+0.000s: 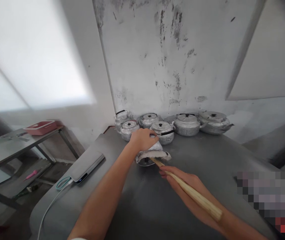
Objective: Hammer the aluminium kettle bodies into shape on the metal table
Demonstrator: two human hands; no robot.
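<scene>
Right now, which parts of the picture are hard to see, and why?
Head view: glare washes out the bright panel at left; head view: coarse pixels hide a lower-right patch; head view: top-right corner is dark; head view: the wooden stick looks fairly clear.

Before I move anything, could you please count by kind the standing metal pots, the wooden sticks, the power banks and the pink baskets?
Standing metal pots: 6 visible
Wooden sticks: 1
Power banks: 1
Pink baskets: 1
Total: 9
</scene>
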